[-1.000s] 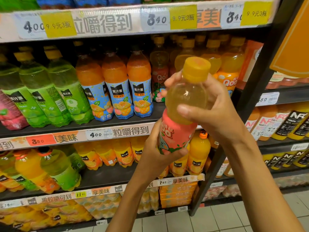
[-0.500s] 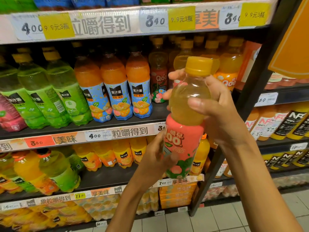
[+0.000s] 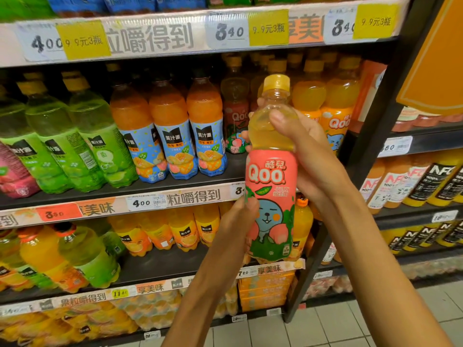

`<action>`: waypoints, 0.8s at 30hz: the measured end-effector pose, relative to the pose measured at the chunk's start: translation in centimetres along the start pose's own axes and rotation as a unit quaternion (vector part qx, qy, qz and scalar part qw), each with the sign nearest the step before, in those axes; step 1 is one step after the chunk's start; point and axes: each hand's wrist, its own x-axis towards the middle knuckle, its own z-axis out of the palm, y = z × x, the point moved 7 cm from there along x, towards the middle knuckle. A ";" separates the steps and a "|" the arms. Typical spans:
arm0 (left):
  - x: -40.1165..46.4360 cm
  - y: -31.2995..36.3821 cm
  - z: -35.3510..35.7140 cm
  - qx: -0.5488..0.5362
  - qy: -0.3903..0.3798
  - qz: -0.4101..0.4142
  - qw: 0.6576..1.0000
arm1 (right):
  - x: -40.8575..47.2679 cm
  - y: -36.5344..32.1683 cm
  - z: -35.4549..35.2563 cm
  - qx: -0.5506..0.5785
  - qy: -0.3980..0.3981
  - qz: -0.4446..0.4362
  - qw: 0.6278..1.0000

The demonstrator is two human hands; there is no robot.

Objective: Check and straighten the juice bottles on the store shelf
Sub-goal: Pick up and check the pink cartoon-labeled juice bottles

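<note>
**Qoo bottle held upright before the shelf**

The person holds a Qoo bottle (image 3: pixel 271 196) upright, near the camera, in front of the shelf (image 3: pixel 155 189). The right hand (image 3: pixel 308 159) wraps its upper, clear part, thumb across the front. The left hand (image 3: pixel 236 221) grips the pink label's lower left side. Orange bottles (image 3: pixel 172 131) stand in a row on the shelf to the left.

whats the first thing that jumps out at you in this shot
A pink-labelled Qoo bottle with a yellow cap, held upright mid-frame by the right hand near its top and the left hand low down. Behind, left of centre on the middle shelf, stand three orange juice bottles with blue labels.
</note>
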 end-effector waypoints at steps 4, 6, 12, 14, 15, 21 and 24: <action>0.0 0.5 0.6 -0.031 -0.060 0.001 0.998 | 0.1 -0.3 1.1 0.085 -0.064 -0.007 0.994; -0.1 0.2 1.2 -0.060 -0.086 -0.009 0.994 | 0.0 -0.1 1.2 0.083 -0.063 -0.011 0.995; 0.0 0.9 0.7 -0.016 0.004 0.004 1.000 | 0.1 -0.3 -0.3 -0.079 0.023 0.013 0.997; 0.2 0.8 0.5 -0.001 0.016 0.006 1.000 | 0.1 -0.3 -0.5 -0.122 0.038 0.018 0.992; 0.2 0.7 0.5 0.000 0.014 0.005 1.000 | 0.1 -0.3 -0.4 -0.129 0.039 0.015 0.991; -0.2 0.8 0.2 -0.079 -0.001 0.010 0.997 | 0.3 -0.8 0.2 -0.013 0.019 0.002 1.000; -0.3 0.8 0.9 -0.121 -0.030 -0.008 0.992 | 0.2 -0.4 0.4 0.051 0.015 0.004 0.999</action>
